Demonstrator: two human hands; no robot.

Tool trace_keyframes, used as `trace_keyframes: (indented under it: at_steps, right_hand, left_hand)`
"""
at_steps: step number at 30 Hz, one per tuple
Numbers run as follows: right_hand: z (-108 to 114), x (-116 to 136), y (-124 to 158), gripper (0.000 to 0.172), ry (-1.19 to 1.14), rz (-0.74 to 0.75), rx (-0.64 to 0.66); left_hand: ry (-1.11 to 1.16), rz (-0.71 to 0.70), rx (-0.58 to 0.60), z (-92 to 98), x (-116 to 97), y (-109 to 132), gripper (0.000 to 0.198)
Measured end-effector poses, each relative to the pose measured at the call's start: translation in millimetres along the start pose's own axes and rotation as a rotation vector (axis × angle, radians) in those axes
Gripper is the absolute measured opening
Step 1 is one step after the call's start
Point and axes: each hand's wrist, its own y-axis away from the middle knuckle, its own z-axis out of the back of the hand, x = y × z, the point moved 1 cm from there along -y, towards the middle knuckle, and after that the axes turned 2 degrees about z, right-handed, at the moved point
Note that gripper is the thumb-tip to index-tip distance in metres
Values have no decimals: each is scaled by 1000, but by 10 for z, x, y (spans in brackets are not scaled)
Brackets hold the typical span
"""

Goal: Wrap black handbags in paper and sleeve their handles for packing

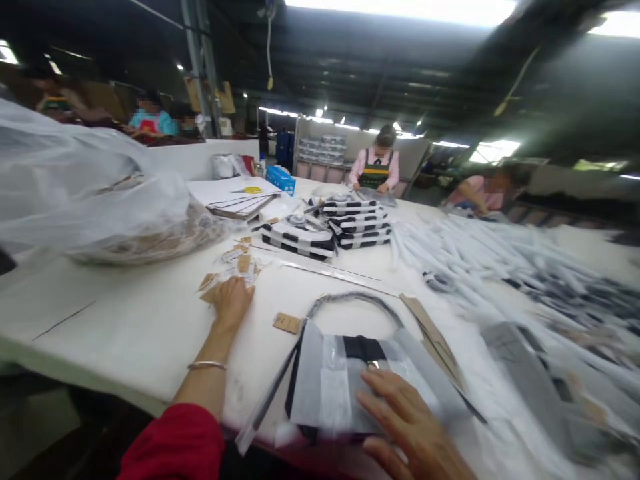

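A handbag (363, 347) wrapped in grey and white covering lies in front of me, its looped handle (353, 297) pointing away. My right hand (400, 413) rests over its front right part with the fingers spread, blurred by motion. To the left, my left hand (233, 300) reaches into a small heap of brown paper tags (244, 263). Its fingers are curled down and together on a tag, with the fingertips hidden. One more brown tag (287, 323) lies beside the bag's handle. A dark strap (273, 387) in clear wrap runs along the bag's left side.
Wrapped bags (360, 223) are stacked ahead. A plastic-covered bundle (100, 193) fills the left. Paper sheets (225, 192) carry yellow scissors (250, 190), near a blue basket (281, 179). White wrapped strips (465, 253) spread over the right. A co-worker (375, 167) works across the table.
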Motion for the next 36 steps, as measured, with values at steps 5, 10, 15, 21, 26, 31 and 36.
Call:
trace_keyframes:
  at_steps: [5, 10, 15, 21, 26, 31, 36]
  right_hand:
    - [152, 51, 576, 38, 78, -244, -84]
    - [250, 168, 964, 34, 73, -395, -135]
    - [469, 177, 1123, 25, 51, -490, -196]
    - [508, 38, 1355, 23, 24, -580, -220]
    - [451, -295, 1355, 22, -66, -658, -258]
    - [515, -1074, 974, 23, -200, -819, -291]
    - [355, -2241, 528, 30, -120, -1073, -93]
  left_hand:
    - [-28, 11, 23, -52, -59, -17, 48]
    - [31, -79, 77, -14, -245, 69, 63]
    - [177, -351, 339, -94, -782, 174, 51]
    - [281, -441, 489, -204, -1225, 362, 48]
    - [290, -383, 487, -255, -1253, 430, 63]
    - [378, -416, 570, -251, -1214, 476, 67]
    - [410, -497, 697, -202, -1170, 356, 55]
